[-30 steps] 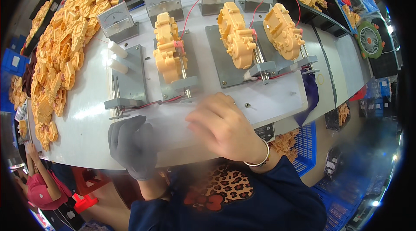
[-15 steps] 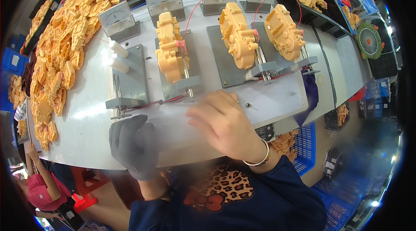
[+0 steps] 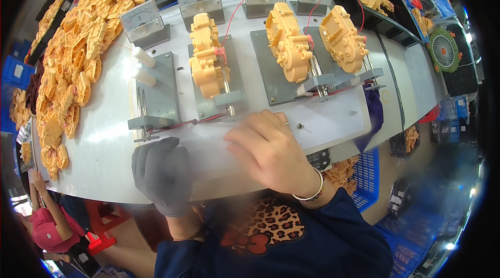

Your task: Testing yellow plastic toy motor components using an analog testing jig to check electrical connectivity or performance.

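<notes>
My left hand (image 3: pixel 162 174), in a dark grey glove, rests curled at the near edge of the white table (image 3: pixel 104 147), below an empty grey test jig (image 3: pixel 156 93) with two white pegs. My bare right hand (image 3: pixel 268 150), with a bangle at the wrist, lies on the table with bent fingers, just below the second jig, which carries a yellow plastic gearbox (image 3: pixel 208 62). I see nothing held in either hand. Two more yellow gearboxes (image 3: pixel 289 41) (image 3: pixel 344 38) sit clamped on the jigs to the right.
Several analog meters (image 3: pixel 143 20) stand behind the jigs, linked by red wires. A large heap of yellow plastic parts (image 3: pixel 67 75) covers the table's left side. A green fan (image 3: pixel 442 48) sits at right, blue crates (image 3: pixel 367 174) below the table. Another person in pink (image 3: pixel 47 226) is lower left.
My right hand has slid slightly down and right along the table's front and settled. My gloved left hand has stayed almost in place.
</notes>
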Demonstrator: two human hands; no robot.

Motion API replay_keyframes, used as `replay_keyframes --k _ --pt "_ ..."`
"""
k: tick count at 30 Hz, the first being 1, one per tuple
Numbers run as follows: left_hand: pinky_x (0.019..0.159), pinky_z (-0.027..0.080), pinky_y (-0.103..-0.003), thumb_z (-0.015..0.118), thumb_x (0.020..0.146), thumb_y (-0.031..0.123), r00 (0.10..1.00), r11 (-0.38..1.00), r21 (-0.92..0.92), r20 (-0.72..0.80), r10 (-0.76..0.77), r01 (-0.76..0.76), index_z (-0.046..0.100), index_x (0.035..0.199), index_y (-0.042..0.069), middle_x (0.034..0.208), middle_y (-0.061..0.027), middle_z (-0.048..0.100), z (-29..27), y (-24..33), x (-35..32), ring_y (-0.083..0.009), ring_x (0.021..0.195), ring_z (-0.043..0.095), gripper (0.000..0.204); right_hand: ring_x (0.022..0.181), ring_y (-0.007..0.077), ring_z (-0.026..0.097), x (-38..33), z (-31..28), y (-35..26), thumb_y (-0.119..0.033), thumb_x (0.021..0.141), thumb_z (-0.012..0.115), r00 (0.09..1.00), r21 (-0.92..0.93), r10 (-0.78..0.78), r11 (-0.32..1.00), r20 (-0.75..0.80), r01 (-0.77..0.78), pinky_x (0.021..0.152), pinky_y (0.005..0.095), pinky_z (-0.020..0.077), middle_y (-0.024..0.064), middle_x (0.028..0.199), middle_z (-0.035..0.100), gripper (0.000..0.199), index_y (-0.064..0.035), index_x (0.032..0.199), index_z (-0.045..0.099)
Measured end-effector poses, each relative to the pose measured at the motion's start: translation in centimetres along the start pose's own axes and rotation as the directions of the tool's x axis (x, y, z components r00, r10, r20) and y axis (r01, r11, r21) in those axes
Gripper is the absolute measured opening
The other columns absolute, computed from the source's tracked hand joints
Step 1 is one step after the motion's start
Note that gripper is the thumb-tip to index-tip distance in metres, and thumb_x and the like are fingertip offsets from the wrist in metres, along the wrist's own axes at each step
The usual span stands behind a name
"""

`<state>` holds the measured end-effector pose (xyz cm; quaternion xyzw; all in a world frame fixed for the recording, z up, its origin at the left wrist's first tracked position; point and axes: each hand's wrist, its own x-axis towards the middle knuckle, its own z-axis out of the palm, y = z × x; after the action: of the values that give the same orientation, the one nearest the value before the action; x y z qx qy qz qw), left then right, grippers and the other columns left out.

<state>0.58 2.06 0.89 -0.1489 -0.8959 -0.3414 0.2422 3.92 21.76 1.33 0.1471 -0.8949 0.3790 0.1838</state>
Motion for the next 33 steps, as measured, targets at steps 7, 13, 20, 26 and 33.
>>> replay_keyframes --k 7,13,20,26,33 --pt "0.063 0.046 -0.032 0.060 0.077 -0.002 0.998 0.997 0.037 -0.001 0.063 -0.063 0.066 0.087 -0.003 0.076 -0.0124 0.063 0.1 -0.3 0.0 -0.0222 0.066 0.057 0.012 0.077 0.0265 0.053 0.0 0.1 -0.2 -0.008 0.078 0.071 1.000 -0.026 -0.006 1.000 -0.013 0.006 0.072 0.0376 0.0367 0.0061 0.086 0.056 0.015 -0.0074 0.090 0.063" --pt "0.063 0.046 -0.032 0.060 0.076 -0.002 0.997 0.996 0.042 -0.001 0.076 -0.076 0.066 0.085 -0.003 0.076 -0.0117 0.063 0.1 -0.3 0.0 -0.0221 0.067 0.057 0.011 0.079 0.0273 0.053 -0.2 0.4 -0.2 -0.009 0.078 0.073 0.999 -0.124 -0.042 0.991 0.000 0.042 0.073 0.0377 0.0392 0.0074 0.086 0.056 0.014 -0.0085 0.086 0.061" --pt "0.068 0.048 -0.038 0.072 0.066 0.007 0.935 0.934 -0.054 0.018 0.354 -0.353 0.066 0.091 0.005 0.080 -0.0096 0.064 -3.6 1.7 2.4 -0.0291 0.071 0.058 0.025 0.102 0.0304 0.055 0.3 -0.8 -0.7 -0.006 0.075 0.074 0.978 0.442 0.093 0.897 -0.188 0.000 0.088 0.0370 0.0468 0.0159 0.113 0.054 0.053 -0.0008 0.123 0.051" --pt "0.069 0.048 -0.043 0.071 0.081 0.027 0.828 0.900 -0.122 0.356 0.433 -0.418 0.061 0.103 0.009 0.084 -0.0166 0.066 -0.2 5.1 12.3 -0.0355 0.079 0.063 0.030 0.098 0.0274 0.059 0.0 -0.9 0.1 -0.001 0.074 0.068 0.993 0.509 -0.034 0.857 -0.111 0.086 0.083 0.0344 0.0500 0.0153 0.114 0.055 0.054 -0.0012 0.125 0.050" --pt "0.073 0.050 -0.034 0.065 0.087 0.031 0.728 0.955 -0.142 0.621 0.290 -0.260 0.060 0.099 0.010 0.083 -0.0125 0.064 0.8 6.0 17.8 -0.0201 0.077 0.064 0.025 0.086 0.0280 0.061 -0.2 -1.2 0.1 0.003 0.069 0.062 0.993 0.507 -0.036 0.857 -0.114 0.089 0.076 0.0352 0.0525 0.0163 0.106 0.057 0.052 0.0003 0.120 0.053"
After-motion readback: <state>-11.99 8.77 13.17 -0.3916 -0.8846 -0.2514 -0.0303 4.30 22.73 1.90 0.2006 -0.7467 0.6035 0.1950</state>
